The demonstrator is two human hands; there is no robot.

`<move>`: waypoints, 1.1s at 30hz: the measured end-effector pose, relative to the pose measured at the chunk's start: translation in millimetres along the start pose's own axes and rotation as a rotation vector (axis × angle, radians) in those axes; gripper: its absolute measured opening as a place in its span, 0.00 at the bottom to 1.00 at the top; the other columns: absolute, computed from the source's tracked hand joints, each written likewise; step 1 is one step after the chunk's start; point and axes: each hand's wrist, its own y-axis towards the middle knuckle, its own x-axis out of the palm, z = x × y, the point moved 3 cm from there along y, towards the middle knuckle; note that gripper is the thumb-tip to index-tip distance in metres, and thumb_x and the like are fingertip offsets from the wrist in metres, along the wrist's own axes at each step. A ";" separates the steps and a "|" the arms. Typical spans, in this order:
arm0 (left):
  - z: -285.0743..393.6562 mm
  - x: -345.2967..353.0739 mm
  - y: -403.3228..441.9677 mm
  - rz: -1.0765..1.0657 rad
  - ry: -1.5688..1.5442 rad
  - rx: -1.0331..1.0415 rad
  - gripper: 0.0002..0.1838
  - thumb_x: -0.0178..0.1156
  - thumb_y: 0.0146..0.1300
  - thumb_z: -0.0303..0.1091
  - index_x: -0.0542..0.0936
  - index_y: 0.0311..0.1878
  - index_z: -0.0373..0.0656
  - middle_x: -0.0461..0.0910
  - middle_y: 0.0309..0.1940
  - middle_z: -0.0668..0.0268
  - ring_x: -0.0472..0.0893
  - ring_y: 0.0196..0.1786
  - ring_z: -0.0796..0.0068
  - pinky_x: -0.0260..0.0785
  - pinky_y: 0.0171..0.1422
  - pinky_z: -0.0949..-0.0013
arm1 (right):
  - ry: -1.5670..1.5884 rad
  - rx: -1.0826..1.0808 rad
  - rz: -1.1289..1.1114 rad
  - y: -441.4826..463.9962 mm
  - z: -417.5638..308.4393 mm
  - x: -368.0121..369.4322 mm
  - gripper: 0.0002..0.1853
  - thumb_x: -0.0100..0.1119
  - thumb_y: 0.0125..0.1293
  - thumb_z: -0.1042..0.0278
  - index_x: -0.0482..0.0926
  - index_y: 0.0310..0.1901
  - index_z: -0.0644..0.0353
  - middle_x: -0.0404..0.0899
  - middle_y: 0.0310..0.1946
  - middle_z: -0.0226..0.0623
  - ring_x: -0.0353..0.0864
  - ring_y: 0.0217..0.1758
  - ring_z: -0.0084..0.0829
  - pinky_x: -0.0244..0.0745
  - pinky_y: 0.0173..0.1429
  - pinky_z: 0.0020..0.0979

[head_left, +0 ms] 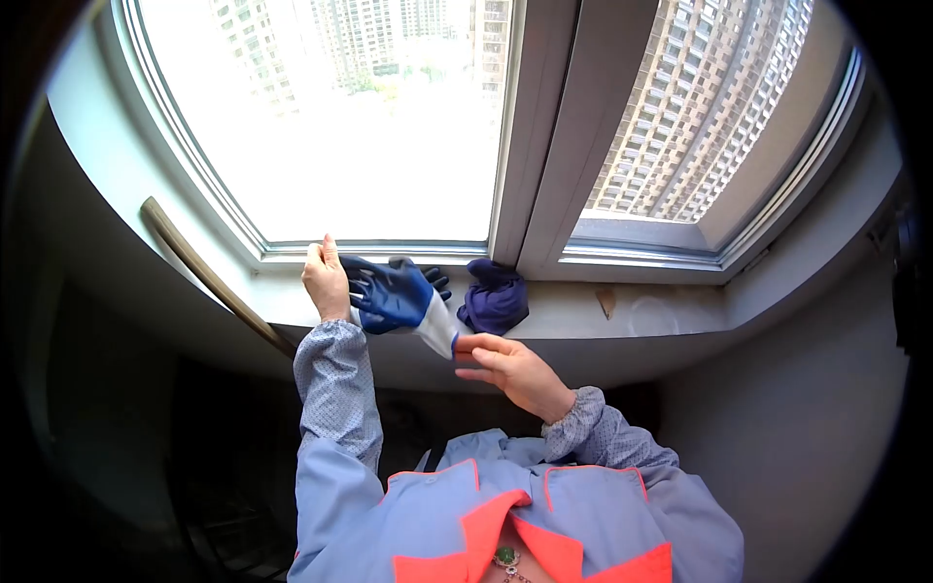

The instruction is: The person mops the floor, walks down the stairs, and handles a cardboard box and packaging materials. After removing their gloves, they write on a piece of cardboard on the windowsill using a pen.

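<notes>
A blue-coated work glove (394, 296) with a white knit cuff (437, 328) is held just in front of the windowsill. My left hand (328, 282) is closed at the glove's finger end, thumb pointing up; its exact grip is partly hidden. At the cuff's blue-edged opening, my right hand (515, 371) has its fingers stretched out and apart, the fingertips right by the rim. Dark glove fingers (437, 282) show behind the cuff, and I cannot tell whether they belong to a second glove. A bunched purple cloth (494, 296) lies on the sill beside the glove.
A long wooden stick (209, 272) leans along the sill's left edge. On the right part of the windowsill (671, 309) lies a small brown fragment (606, 302). The window frame (549, 126) rises behind, with tall buildings outside. Below the sill it is dark.
</notes>
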 end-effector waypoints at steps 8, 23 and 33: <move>-38.7 18.9 -15.1 -0.193 0.077 0.013 0.21 0.59 0.74 0.49 0.75 0.36 0.38 0.79 0.27 0.59 0.79 0.31 0.62 0.73 0.40 0.58 | -0.756 -0.022 -0.366 -30.1 13.0 35.6 0.18 0.62 0.70 0.67 0.78 0.58 0.67 0.81 0.53 0.45 0.85 0.54 0.35 0.79 0.60 0.34; -24.3 26.0 -23.0 0.187 -0.041 0.017 0.11 0.58 0.74 0.39 0.75 0.42 0.40 0.78 0.36 0.60 0.77 0.44 0.61 0.72 0.51 0.58 | -0.842 -0.236 0.102 90.3 100.8 -31.5 0.27 0.64 0.62 0.65 0.76 0.62 0.66 0.78 0.57 0.51 0.81 0.60 0.44 0.74 0.63 0.39; -65.0 -54.3 -45.1 0.452 -0.321 -0.062 0.12 0.53 0.77 0.39 0.75 0.46 0.39 0.75 0.40 0.64 0.74 0.45 0.70 0.69 0.53 0.63 | -0.579 0.019 0.057 116.2 144.5 -26.1 0.20 0.58 0.63 0.72 0.80 0.56 0.69 0.84 0.53 0.46 0.82 0.59 0.35 0.74 0.65 0.33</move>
